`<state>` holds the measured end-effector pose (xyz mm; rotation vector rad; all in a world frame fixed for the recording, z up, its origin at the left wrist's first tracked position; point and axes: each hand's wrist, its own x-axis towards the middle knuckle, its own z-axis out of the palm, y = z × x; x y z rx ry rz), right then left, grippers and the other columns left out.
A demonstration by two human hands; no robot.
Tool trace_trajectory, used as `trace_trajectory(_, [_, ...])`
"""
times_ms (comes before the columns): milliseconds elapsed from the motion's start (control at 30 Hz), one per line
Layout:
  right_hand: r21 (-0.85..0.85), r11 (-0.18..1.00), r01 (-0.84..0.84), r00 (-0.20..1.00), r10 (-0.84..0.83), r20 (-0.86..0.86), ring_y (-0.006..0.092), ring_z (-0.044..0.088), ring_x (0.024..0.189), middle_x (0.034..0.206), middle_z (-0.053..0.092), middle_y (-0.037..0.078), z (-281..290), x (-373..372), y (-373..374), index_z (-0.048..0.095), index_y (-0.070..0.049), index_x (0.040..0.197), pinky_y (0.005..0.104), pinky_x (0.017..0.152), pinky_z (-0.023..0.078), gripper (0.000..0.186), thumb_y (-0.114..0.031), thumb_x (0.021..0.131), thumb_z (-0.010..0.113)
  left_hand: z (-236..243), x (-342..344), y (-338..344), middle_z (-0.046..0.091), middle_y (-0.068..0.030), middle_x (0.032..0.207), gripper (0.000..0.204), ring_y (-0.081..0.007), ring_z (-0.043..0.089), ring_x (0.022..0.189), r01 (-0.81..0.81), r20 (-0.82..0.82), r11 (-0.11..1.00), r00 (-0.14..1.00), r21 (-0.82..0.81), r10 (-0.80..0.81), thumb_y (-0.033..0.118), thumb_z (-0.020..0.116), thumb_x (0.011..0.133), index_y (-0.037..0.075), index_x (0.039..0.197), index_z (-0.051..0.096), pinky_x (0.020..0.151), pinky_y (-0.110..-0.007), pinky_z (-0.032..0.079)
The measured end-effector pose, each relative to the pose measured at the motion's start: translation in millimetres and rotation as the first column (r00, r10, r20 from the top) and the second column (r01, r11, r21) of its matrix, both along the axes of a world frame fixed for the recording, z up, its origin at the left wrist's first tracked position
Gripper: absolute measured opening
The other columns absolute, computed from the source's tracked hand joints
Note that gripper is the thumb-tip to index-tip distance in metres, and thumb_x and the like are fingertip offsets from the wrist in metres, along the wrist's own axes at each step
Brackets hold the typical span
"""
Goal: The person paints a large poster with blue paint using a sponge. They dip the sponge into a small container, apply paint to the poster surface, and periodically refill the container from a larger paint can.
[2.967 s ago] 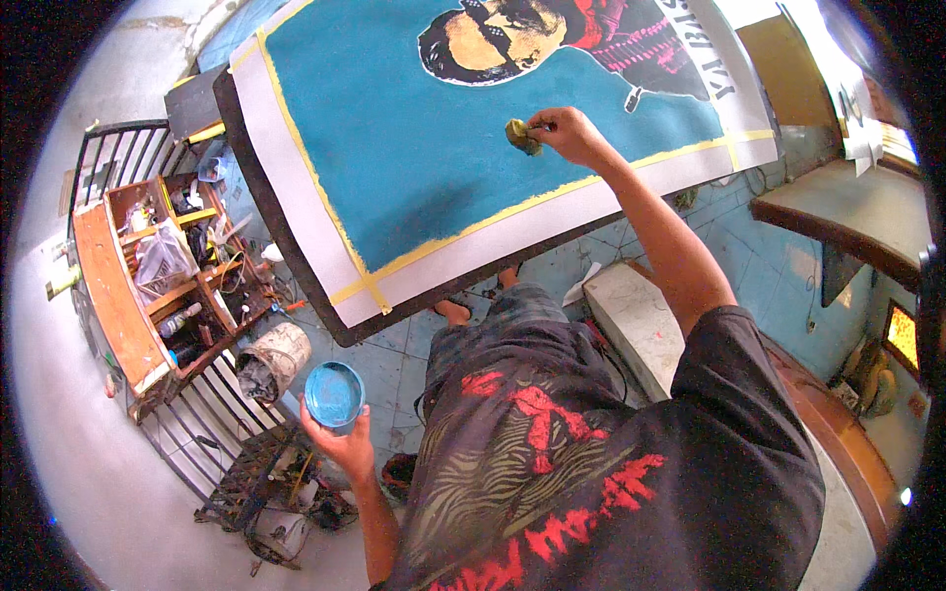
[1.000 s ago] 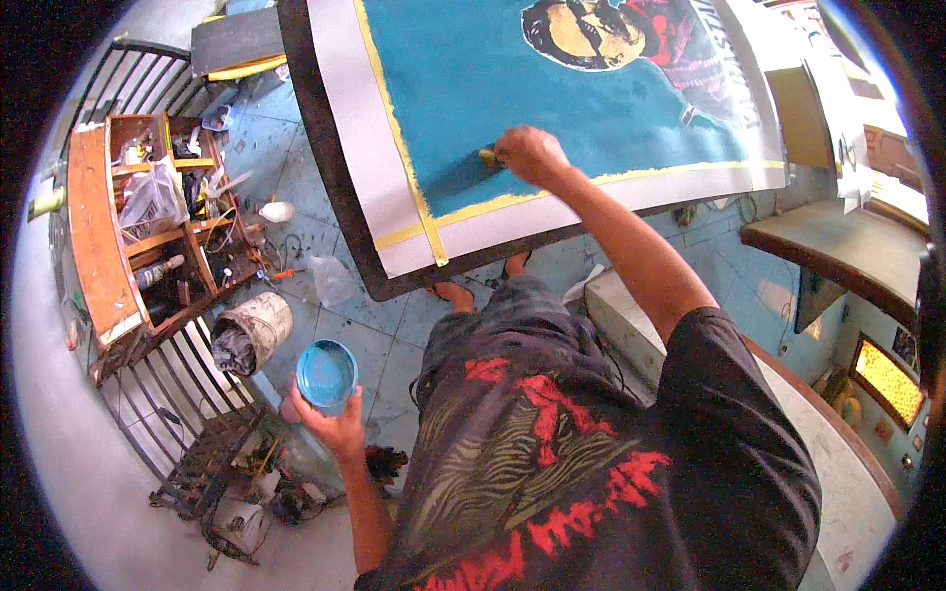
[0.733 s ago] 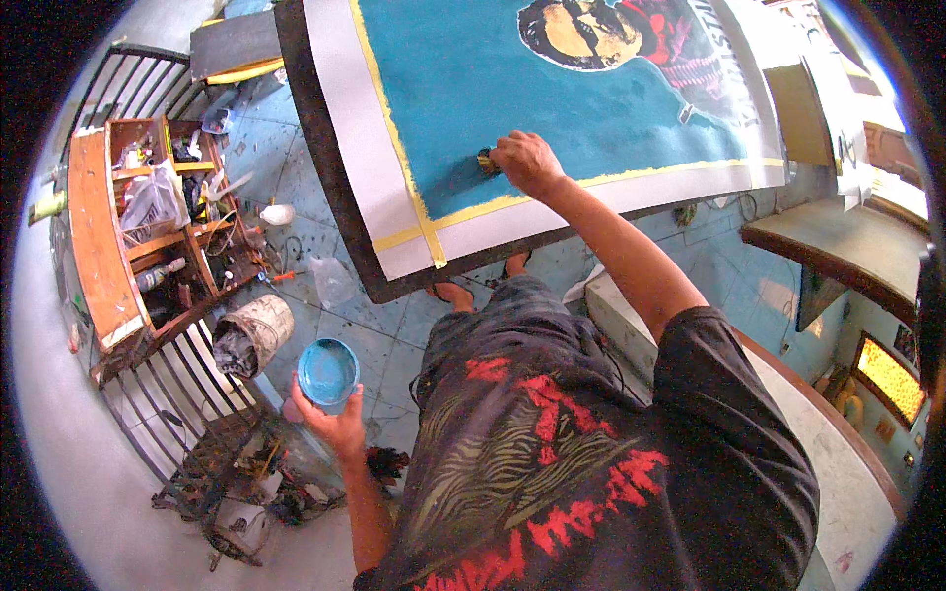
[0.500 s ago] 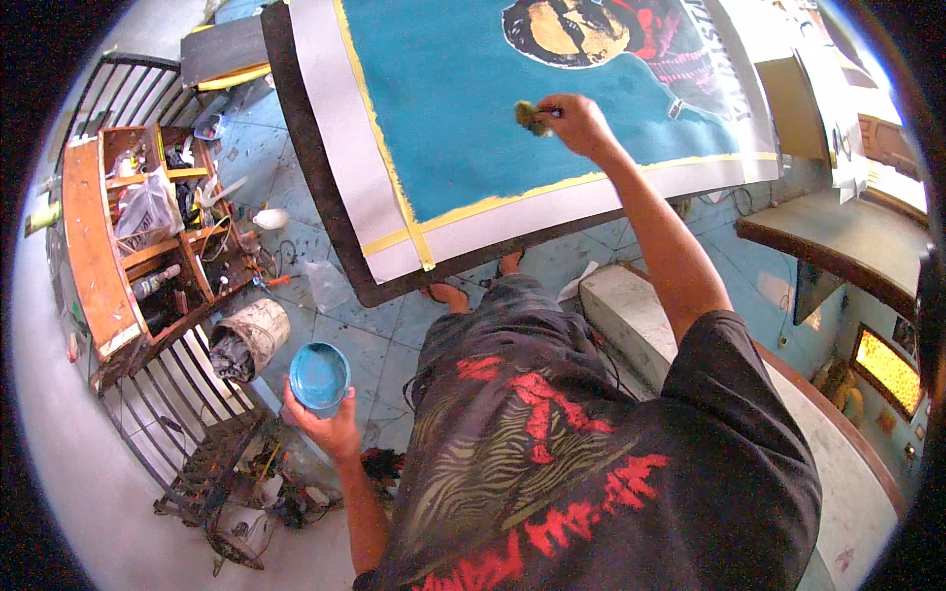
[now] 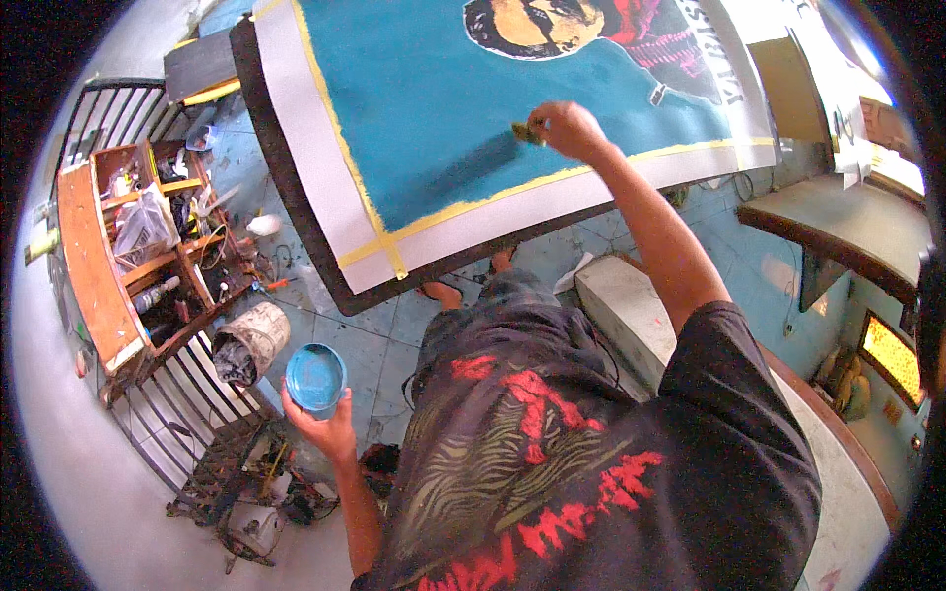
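Observation:
My right hand (image 5: 567, 128) pinches a yellow-olive sponge (image 5: 525, 132) at the turquoise field of a large painting (image 5: 414, 108), whose white margin is edged with yellow tape (image 5: 461, 207); whether the sponge touches the surface I cannot tell. A painted portrait (image 5: 532, 20) in black, tan and red lies in the upper right of the painting, with lettering along its side. My left hand (image 5: 320, 424) is wrapped round a round container of light blue paint (image 5: 315, 374), held low at the left, below the painting's corner.
A wooden cubby shelf (image 5: 84, 246) with clutter stands at the left, by a dirty bucket (image 5: 251, 340) and black metal railings (image 5: 182, 394). A concrete ledge (image 5: 621, 305) is beside my legs. A brown-edged counter (image 5: 828, 227) juts from the right.
Compared with a second ago, my right hand and sponge are higher and to the right on the blue field. The painting appears farther left in view. My left hand still holds the container.

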<state>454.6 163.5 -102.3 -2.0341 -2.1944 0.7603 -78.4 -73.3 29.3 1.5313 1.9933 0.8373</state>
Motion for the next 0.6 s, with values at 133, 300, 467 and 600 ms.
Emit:
trace_trajectory(133, [0.085, 0.991, 0.106, 0.980, -0.090, -0.175, 0.0336, 0.069, 0.082, 0.086, 0.071, 0.013, 5, 35, 1, 0.073, -0.014, 0.092, 0.0449, 0.073, 0.055, 0.024, -0.033, 0.087, 0.061, -5, 8, -5, 0.040, -0.0186, 0.144, 0.099, -0.0324, 0.042, 0.132, -0.028, 0.074, 1.000, 0.997, 0.012, 0.027, 0.016, 0.088, 0.066, 0.001, 0.146, 0.033, 0.111, -0.045, 0.034])
trace_trajectory(300, [0.357, 0.918, -0.172, 0.983, 0.137, 0.122, 0.0321, 0.068, 0.087, 0.090, 0.069, 0.010, -19, 17, -46, 0.069, -0.013, 0.085, 0.0437, 0.076, 0.056, 0.011, -0.016, 0.085, 0.058, -2, 32, -3, 0.037, -0.0183, 0.144, 0.099, -0.0326, 0.041, 0.132, 0.013, 0.082, 0.999, 0.996, 0.046, -0.017, 0.017, 0.088, 0.066, 0.001, 0.146, 0.032, 0.110, -0.046, 0.035])
trace_trajectory(467, [0.199, 0.968, 0.151, 0.973, -0.110, -0.204, 0.0320, 0.066, 0.093, 0.093, 0.068, 0.010, 3, 27, -30, 0.070, -0.011, 0.087, 0.0424, 0.078, 0.055, 0.012, -0.013, 0.084, 0.058, 9, 44, 1, 0.037, -0.0175, 0.143, 0.098, -0.0320, 0.041, 0.132, 0.060, 0.079, 0.998, 0.995, -0.022, -0.058, 0.017, 0.088, 0.067, 0.002, 0.146, 0.031, 0.110, -0.046, 0.036])
trace_trajectory(600, [0.356, 0.894, -0.271, 0.961, 0.231, 0.152, 0.0307, 0.067, 0.088, 0.092, 0.070, 0.015, -24, 26, -50, 0.072, -0.006, 0.089, 0.0410, 0.078, 0.054, 0.013, -0.015, 0.079, 0.069, 25, 55, 17, 0.038, -0.0160, 0.143, 0.097, -0.0305, 0.042, 0.131, 0.114, 0.142, 0.987, 0.985, -0.109, -0.098, 0.016, 0.087, 0.068, 0.002, 0.145, 0.031, 0.110, -0.044, 0.036])
